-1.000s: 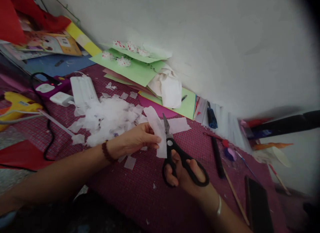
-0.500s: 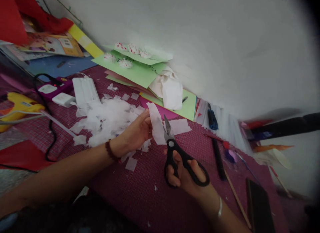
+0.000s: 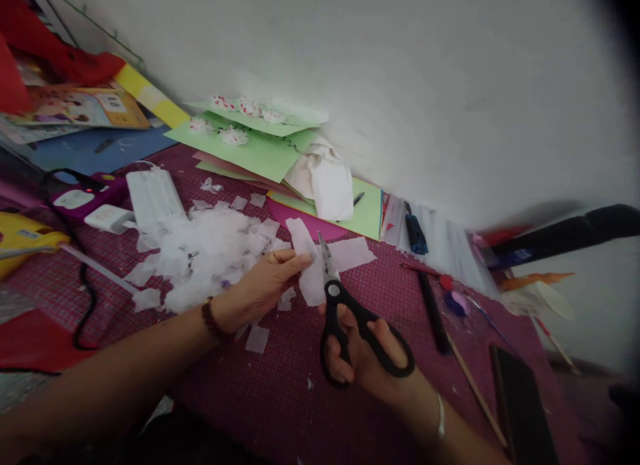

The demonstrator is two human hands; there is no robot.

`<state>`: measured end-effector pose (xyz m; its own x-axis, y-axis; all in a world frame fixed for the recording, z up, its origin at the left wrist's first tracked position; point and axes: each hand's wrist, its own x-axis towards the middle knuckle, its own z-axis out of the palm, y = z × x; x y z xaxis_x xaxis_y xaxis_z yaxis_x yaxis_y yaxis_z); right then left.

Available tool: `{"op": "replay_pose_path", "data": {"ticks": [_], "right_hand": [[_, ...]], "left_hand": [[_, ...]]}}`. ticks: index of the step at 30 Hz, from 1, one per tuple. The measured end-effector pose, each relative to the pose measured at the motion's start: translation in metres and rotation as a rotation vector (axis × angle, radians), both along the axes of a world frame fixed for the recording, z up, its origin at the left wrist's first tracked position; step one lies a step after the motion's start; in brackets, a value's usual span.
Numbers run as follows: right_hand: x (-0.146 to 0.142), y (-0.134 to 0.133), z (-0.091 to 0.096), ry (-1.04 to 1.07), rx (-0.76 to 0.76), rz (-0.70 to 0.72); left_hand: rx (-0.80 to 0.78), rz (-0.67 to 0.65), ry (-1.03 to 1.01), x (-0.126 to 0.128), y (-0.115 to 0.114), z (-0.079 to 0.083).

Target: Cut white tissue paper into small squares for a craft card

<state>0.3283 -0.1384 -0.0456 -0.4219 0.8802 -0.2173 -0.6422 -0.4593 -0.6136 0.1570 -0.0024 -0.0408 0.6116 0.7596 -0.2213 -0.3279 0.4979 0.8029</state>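
Note:
My left hand [image 3: 265,278] pinches a strip of thin white paper [image 3: 311,282] between thumb and fingers. In my right hand [image 3: 363,355] is a pair of scissors [image 3: 334,290] with black handles, fingers through both loops. The blades point away from me and lie close against the strip's right side; whether they touch it I cannot tell. Behind the blades another white paper strip [image 3: 353,253] lies on the table. To the left of my left hand spreads a heap of cut white paper pieces [image 3: 205,252], and a loose square [image 3: 257,339] lies nearer me.
Green paper sheets [image 3: 250,152] with white-and-red flowers lean at the wall. A purple power strip [image 3: 80,198], white adapter [image 3: 109,218] and yellow glue gun [image 3: 30,242] are left. Glue sticks [image 3: 450,242], a blue-black cutter [image 3: 415,232] and a dark box [image 3: 523,405] lie right.
My left thumb has come over the front of the paper strip, pinching it. The scissors' blades look closer together. The whole view has shifted slightly, with the background moving left.

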Motion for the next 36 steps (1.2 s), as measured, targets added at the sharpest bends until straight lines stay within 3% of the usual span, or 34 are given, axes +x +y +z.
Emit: {"op": "replay_pose_path", "data": {"ticks": [7, 14, 18, 23, 29, 36], "right_hand": [[-0.01, -0.003, 0.002, 0.037, -0.029, -0.067], [-0.012, -0.009, -0.004, -0.032, 0.033, -0.109], [-0.008, -0.008, -0.006, 0.001, 0.042, -0.059], [-0.003, -0.008, -0.01, 0.03, -0.011, 0.029], [0.0, -0.007, -0.011, -0.015, 0.093, 0.01], [0.006, -0.006, -0.016, -0.172, 0.106, -0.044]], "left_hand": [[0.012, -0.118, -0.023, 0.005, -0.009, -0.001], [0.009, -0.072, 0.03, 0.003, -0.01, -0.005], [-0.097, -0.122, -0.168, -0.001, -0.008, 0.004], [-0.178, -0.089, -0.374, -0.006, 0.002, 0.017], [-0.202, -0.146, -0.308, -0.017, 0.022, 0.013], [-0.13, -0.179, -0.226, -0.026, 0.031, 0.012]]}}
